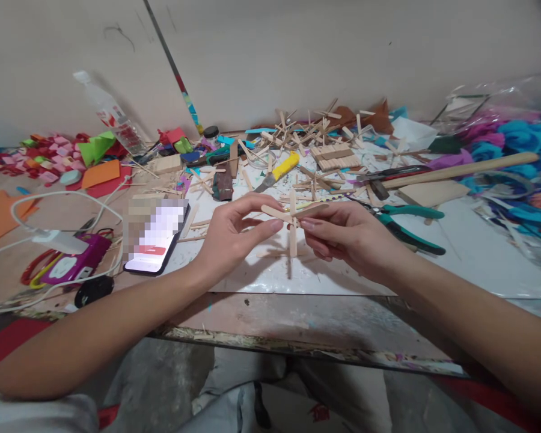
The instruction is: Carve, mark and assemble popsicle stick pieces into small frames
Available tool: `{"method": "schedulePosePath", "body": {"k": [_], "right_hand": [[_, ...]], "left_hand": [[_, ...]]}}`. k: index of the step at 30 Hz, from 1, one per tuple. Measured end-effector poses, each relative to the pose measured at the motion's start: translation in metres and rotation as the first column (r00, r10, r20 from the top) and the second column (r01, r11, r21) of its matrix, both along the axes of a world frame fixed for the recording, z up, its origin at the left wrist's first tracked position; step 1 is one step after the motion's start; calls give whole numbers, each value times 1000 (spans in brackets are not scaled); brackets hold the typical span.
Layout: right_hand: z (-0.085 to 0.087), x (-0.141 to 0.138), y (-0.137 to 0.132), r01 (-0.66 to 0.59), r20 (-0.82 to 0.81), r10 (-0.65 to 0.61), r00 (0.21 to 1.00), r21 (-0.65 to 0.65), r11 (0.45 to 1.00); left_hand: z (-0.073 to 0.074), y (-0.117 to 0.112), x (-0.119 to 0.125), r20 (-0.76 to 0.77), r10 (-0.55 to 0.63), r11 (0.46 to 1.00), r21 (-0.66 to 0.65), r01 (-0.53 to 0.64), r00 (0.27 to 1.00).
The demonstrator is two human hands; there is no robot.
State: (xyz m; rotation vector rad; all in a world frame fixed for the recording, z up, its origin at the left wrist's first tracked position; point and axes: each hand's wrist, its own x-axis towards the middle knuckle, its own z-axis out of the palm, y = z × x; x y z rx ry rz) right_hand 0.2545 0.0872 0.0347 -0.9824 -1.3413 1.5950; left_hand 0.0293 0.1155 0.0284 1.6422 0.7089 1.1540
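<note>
Between my two hands, above the white board [342, 279], is a small cross of popsicle sticks [293, 240], with one stick running up and down and others spreading sideways. My left hand [241, 231] pinches its left side between thumb and fingers. On the right side, my right hand [342, 234] grips it the same way, thumb near the joint in the middle. The cross casts a shadow on the board below. Just beyond my right hand lie green-handled pliers [410, 210]. Past the cross is a yellow utility knife [284, 168].
A phone [157, 234] lies left of my left hand, beside a purple power block [79, 258] with white cables. Loose popsicle sticks and several joined ones [297, 132] are heaped at the back. A plastic bottle [112, 117] leans against the wall. Coloured paper pieces [54, 156] fill the left back.
</note>
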Motion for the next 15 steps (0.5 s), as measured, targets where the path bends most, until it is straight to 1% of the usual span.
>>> {"method": "schedulePosePath", "body": {"k": [2, 5, 8, 12, 15], "right_hand": [[0, -1, 0, 13, 6, -14, 1000, 27, 1000], [2, -1, -2, -4, 50, 0, 999, 78, 997], [3, -2, -4, -16, 117, 3, 993, 114, 993], [6, -4, -5, -4, 177, -19, 984, 129, 992], [7, -4, -5, 27, 192, -54, 980, 137, 990]], "left_hand": [[0, 1, -1, 13, 53, 998, 23, -53, 999], [2, 1, 0, -2, 45, 999, 2, -45, 999], [4, -1, 1, -15, 9, 997, -83, -10, 1000], [5, -3, 3, 17, -20, 985, -172, 22, 1000], [5, -3, 4, 65, -62, 958, -275, 77, 996]]}}
